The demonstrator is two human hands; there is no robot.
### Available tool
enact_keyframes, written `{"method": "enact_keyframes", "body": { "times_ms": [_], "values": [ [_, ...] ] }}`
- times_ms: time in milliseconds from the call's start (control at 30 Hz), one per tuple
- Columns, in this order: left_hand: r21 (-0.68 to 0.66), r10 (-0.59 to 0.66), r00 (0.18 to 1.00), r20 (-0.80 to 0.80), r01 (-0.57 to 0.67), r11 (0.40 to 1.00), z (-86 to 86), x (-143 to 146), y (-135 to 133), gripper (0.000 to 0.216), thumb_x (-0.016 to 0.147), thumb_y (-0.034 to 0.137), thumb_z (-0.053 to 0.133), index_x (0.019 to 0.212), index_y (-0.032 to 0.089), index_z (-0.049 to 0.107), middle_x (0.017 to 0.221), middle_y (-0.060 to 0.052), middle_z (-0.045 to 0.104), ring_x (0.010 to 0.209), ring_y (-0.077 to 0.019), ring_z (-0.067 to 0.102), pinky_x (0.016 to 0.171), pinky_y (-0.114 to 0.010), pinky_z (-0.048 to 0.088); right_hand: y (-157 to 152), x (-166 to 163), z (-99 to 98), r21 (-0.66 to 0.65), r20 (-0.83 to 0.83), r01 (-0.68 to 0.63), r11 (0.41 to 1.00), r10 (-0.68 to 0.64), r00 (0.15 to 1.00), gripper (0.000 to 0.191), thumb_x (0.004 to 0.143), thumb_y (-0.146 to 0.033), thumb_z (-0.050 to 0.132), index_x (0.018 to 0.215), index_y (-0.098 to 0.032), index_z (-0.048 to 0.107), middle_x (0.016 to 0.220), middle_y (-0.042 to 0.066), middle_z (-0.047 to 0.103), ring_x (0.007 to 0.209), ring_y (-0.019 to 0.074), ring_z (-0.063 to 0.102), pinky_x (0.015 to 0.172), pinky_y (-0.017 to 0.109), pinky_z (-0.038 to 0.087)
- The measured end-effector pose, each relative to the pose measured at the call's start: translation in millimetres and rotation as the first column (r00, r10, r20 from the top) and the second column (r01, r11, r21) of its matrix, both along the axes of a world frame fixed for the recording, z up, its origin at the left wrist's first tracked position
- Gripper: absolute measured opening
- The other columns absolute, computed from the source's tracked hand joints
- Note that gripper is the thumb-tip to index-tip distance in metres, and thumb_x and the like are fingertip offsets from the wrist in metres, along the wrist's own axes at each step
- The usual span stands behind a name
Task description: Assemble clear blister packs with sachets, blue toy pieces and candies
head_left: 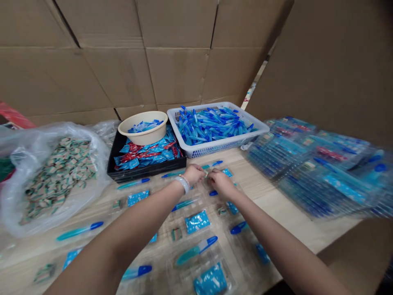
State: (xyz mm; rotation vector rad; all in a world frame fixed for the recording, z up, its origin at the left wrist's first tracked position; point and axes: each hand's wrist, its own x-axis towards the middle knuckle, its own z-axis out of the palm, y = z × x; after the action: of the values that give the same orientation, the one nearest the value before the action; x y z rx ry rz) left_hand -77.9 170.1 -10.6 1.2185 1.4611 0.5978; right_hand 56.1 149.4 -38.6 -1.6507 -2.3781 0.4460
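Brown cardboard walls box in my bench at the back and right. Biggest thing on it is the heap of filled clear packs on the right, a bit blurry, and I'd count that as the done part. Over on the left there's a plastic bag with loads of loose blocks, so parts aren't short. Back centre I've got a white basket piled with pens, and just beside it a black tray of blue and red packets, with a cream bowl of more pens sitting on it.

Clear trays are laid out in rows up front. The ones I can see properly have a blue pen, a blue packet and a small striped block each, so I'd call those loaded but not stacked.

My left hand and right hand are nearly meeting over the far trays, fingers curled in. Something tiny and pale shows between them, but I can't tell which hand has it, if either. They also cover the trays below, so no idea how full those are.
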Motion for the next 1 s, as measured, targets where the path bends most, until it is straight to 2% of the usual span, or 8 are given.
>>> {"method": "enact_keyframes", "body": {
  "times_ms": [233, 467, 633, 833, 1000],
  "values": [
    [-0.132, 0.092, 0.987, 0.131, -0.074, 0.988, -6.0, -0.5, -1.1, 0.008, 0.069, 0.006, 0.059, 0.075, 0.009, 0.055, 0.049, 0.005, 0.049, 0.046, -0.0050, 0.049, 0.051, -0.017, 0.045, 2.0, -2.1, 3.5, -0.018, 0.057, -0.018, 1.000, 0.019, 0.998, 0.016, 0.073, -0.012, 0.044, 0.076, -0.014, 0.060, 0.082, 0.006, 0.054, 0.072, 0.0134, 0.051, 0.065, 0.021, 0.035],
    [-0.174, 0.138, 0.977, 0.164, -0.109, 0.979, -9.7, -1.4, 2.7, 0.007, 0.068, 0.008, 0.061, 0.072, 0.010, 0.056, 0.047, 0.004, 0.048, 0.048, -0.0069, 0.051, 0.052, -0.018, 0.046, 8.4, -6.2, 1.6, -0.068, 0.148, -0.044, 0.997, 0.054, 0.987, 0.021, 0.075, -0.013, 0.043, 0.072, -0.015, 0.064, 0.083, 0.007, 0.056, 0.073, 0.0143, 0.051, 0.067, 0.022, 0.037],
    [-0.176, 0.144, 0.975, 0.166, -0.115, 0.978, -8.0, -4.9, 4.0, 0.009, 0.069, 0.008, 0.060, 0.076, 0.009, 0.055, 0.050, 0.004, 0.049, 0.049, -0.0069, 0.051, 0.051, -0.018, 0.047, 16.6, -4.4, 1.7, -0.136, 0.142, -0.070, 0.988, 0.090, 0.986, 0.019, 0.070, -0.010, 0.046, 0.069, -0.015, 0.064, 0.082, 0.006, 0.056, 0.071, 0.0131, 0.051, 0.067, 0.020, 0.037],
    [-0.160, 0.116, 0.983, 0.139, -0.094, 0.983, -6.7, -7.7, 2.0, 0.009, 0.071, 0.008, 0.057, 0.079, 0.009, 0.055, 0.051, 0.004, 0.050, 0.049, -0.0069, 0.052, 0.053, -0.019, 0.047, 16.9, -8.0, 2.8, -0.119, 0.141, -0.029, 0.993, 0.046, 0.989, 0.013, 0.066, -0.007, 0.049, 0.068, -0.013, 0.061, 0.080, 0.006, 0.056, 0.068, 0.0121, 0.051, 0.064, 0.019, 0.036],
    [-0.102, 0.030, 0.999, 0.045, -0.025, 0.994, -6.0, -6.6, 2.2, 0.011, 0.071, 0.010, 0.057, 0.082, 0.008, 0.056, 0.048, 0.004, 0.048, 0.046, -0.0070, 0.049, 0.050, -0.020, 0.046, 15.1, -7.3, 2.1, -0.031, 0.133, 0.090, 0.995, -0.085, 0.987, 0.012, 0.071, -0.011, 0.047, 0.076, -0.013, 0.057, 0.084, 0.009, 0.055, 0.071, 0.0139, 0.051, 0.063, 0.021, 0.035]
  ]
}}
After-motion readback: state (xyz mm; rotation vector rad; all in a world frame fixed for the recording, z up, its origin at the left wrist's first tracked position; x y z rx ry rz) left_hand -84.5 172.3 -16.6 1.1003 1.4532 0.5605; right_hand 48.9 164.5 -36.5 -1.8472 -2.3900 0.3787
